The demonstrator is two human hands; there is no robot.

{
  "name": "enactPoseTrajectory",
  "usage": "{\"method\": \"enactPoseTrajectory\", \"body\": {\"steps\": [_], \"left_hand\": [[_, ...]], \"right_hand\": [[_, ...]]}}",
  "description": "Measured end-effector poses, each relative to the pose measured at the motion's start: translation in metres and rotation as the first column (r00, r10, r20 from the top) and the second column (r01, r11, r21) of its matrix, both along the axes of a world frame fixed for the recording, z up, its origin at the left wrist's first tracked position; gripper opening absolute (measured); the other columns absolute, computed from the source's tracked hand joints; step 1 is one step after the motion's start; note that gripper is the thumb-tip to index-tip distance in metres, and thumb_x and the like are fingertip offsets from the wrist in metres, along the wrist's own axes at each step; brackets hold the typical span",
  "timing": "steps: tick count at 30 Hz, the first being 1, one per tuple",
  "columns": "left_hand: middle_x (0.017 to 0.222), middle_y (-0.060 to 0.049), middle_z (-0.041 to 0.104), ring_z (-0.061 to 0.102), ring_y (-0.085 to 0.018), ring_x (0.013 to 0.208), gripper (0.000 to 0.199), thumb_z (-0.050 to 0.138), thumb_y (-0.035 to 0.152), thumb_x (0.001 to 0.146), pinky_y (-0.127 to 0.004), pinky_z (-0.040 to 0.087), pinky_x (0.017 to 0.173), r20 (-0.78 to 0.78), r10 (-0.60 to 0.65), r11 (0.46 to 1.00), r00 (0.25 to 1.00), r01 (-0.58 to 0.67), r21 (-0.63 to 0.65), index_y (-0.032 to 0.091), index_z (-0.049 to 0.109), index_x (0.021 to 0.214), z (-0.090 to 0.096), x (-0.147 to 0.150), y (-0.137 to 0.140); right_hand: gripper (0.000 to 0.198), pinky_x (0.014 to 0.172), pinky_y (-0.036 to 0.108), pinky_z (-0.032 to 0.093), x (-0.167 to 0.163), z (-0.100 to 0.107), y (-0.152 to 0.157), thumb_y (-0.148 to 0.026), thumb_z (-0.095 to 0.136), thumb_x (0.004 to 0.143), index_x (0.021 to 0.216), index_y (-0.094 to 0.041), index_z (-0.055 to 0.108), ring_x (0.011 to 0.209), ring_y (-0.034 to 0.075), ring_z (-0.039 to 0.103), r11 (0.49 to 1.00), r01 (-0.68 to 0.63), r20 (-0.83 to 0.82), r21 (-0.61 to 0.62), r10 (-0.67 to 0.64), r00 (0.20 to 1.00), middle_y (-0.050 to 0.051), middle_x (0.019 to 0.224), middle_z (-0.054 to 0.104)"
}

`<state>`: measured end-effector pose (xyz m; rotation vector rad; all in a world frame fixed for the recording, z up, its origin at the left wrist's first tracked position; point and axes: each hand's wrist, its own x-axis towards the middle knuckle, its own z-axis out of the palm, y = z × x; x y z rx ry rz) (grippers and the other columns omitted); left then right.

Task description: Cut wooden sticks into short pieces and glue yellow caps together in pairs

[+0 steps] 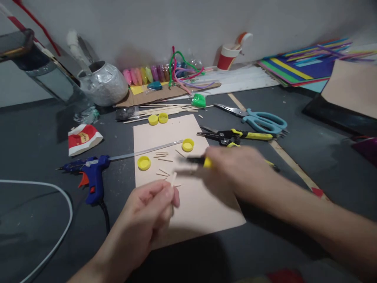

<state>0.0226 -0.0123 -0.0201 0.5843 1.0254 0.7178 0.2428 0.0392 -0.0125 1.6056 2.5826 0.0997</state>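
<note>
My left hand (156, 204) pinches a short thin wooden stick (174, 179) upright between thumb and fingers, above a pale sheet of paper (165, 129). My right hand (235, 169) is closed around yellow-handled pliers (196, 160), whose dark jaws are smeared by motion and point at the tip of the stick. Whether the jaws touch it I cannot tell. Several cut pieces of stick (165, 160) lie on the paper. Around them sit yellow bottle caps, one at the left (144, 162), one at the right (187, 145) and a pair at the top (158, 118).
A blue glue gun (94, 177) lies left with a clear glue stick in it. Right of the paper are other yellow-and-black pliers (247, 135) and blue-handled scissors (265, 120). Behind are long wooden sticks (165, 110), a silver pot (106, 84) and coloured sheets (285, 70).
</note>
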Motion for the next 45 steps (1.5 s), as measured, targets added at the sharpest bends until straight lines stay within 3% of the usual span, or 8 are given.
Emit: {"method": "enactPoseTrajectory", "body": {"steps": [3, 8, 13, 20, 25, 36, 41, 45], "left_hand": [[0.044, 0.012, 0.025, 0.014, -0.004, 0.042, 0.028, 0.065, 0.036, 0.089, -0.016, 0.014, 0.039, -0.003, -0.003, 0.999, 1.000, 0.004, 0.035, 0.015, 0.064, 0.069, 0.001, -0.002, 0.000], [0.044, 0.012, 0.028, 0.012, -0.004, 0.041, 0.025, 0.067, 0.037, 0.087, -0.015, 0.014, 0.037, -0.016, 0.032, 0.997, 0.999, -0.031, 0.067, 0.015, 0.064, 0.075, -0.001, 0.003, 0.004], [0.044, 0.011, 0.031, 0.015, -0.004, 0.042, 0.023, 0.063, 0.030, 0.090, -0.014, 0.016, 0.039, -0.085, -0.002, 0.998, 0.996, 0.008, 0.063, 0.015, 0.062, 0.074, -0.001, 0.007, 0.003], [0.044, 0.012, 0.027, 0.012, -0.004, 0.041, 0.029, 0.063, 0.036, 0.090, -0.016, 0.013, 0.037, -0.020, 0.013, 1.000, 1.000, -0.012, 0.015, 0.016, 0.059, 0.069, -0.002, 0.004, 0.001], [0.044, 0.012, 0.025, 0.012, -0.004, 0.042, 0.030, 0.064, 0.034, 0.090, -0.015, 0.012, 0.038, -0.008, -0.009, 1.000, 1.000, 0.010, 0.019, 0.015, 0.061, 0.068, 0.004, 0.000, 0.001], [0.046, 0.011, 0.031, 0.015, -0.005, 0.044, 0.024, 0.056, 0.029, 0.095, -0.015, 0.016, 0.041, -0.088, -0.029, 0.997, 0.996, 0.036, 0.073, 0.014, 0.064, 0.078, 0.000, 0.005, 0.004], [0.046, 0.011, 0.027, 0.012, -0.005, 0.042, 0.030, 0.053, 0.032, 0.097, -0.017, 0.012, 0.039, -0.033, -0.055, 0.998, 0.998, 0.057, 0.035, 0.017, 0.058, 0.071, -0.002, 0.004, 0.002], [0.046, 0.011, 0.026, 0.013, -0.005, 0.042, 0.030, 0.058, 0.032, 0.093, -0.018, 0.010, 0.039, -0.025, -0.078, 0.997, 0.997, 0.078, -0.010, 0.017, 0.059, 0.068, 0.000, 0.000, 0.000]], "right_hand": [[0.010, 0.050, 0.029, 0.019, 0.010, 0.003, 0.005, -0.014, 0.050, 0.083, 0.078, -0.017, 0.058, 0.051, 0.022, 0.056, 0.979, 0.146, 0.021, 0.145, -0.151, 0.988, 0.008, 0.059, 0.064], [0.014, 0.052, 0.028, 0.023, -0.003, 0.002, -0.009, -0.006, 0.049, 0.077, 0.080, -0.018, 0.056, 0.052, 0.017, 0.053, 0.985, -0.158, -0.212, 0.062, 0.168, 0.963, 0.001, 0.059, 0.061], [0.014, 0.052, 0.029, 0.024, -0.014, -0.001, -0.019, -0.004, 0.049, 0.078, 0.079, -0.017, 0.055, 0.051, 0.017, 0.050, 0.976, -0.217, -0.245, 0.019, 0.215, 0.945, 0.001, 0.063, 0.060], [0.012, 0.052, 0.030, 0.023, -0.014, 0.004, -0.010, -0.006, 0.052, 0.079, 0.080, -0.015, 0.059, 0.056, 0.020, 0.060, 0.990, -0.131, -0.073, -0.051, 0.127, 0.989, 0.007, 0.068, 0.067], [0.012, 0.050, 0.030, 0.019, 0.004, 0.008, 0.007, -0.011, 0.049, 0.085, 0.083, -0.014, 0.060, 0.057, 0.024, 0.061, 0.986, 0.154, 0.039, 0.057, -0.156, 0.987, 0.012, 0.068, 0.069], [0.014, 0.052, 0.029, 0.023, -0.012, -0.003, -0.014, -0.007, 0.047, 0.076, 0.078, -0.018, 0.055, 0.051, 0.017, 0.050, 0.982, -0.190, -0.244, 0.014, 0.188, 0.951, 0.001, 0.060, 0.060], [0.014, 0.051, 0.030, 0.020, -0.011, -0.001, -0.010, -0.006, 0.050, 0.076, 0.078, -0.017, 0.059, 0.053, 0.018, 0.054, 0.988, -0.113, -0.096, -0.108, 0.103, 0.990, 0.004, 0.065, 0.065], [0.014, 0.051, 0.030, 0.017, 0.004, 0.004, 0.004, -0.010, 0.049, 0.082, 0.084, -0.016, 0.062, 0.054, 0.020, 0.055, 0.991, 0.125, 0.037, -0.058, -0.123, 0.992, 0.008, 0.067, 0.067]]}}
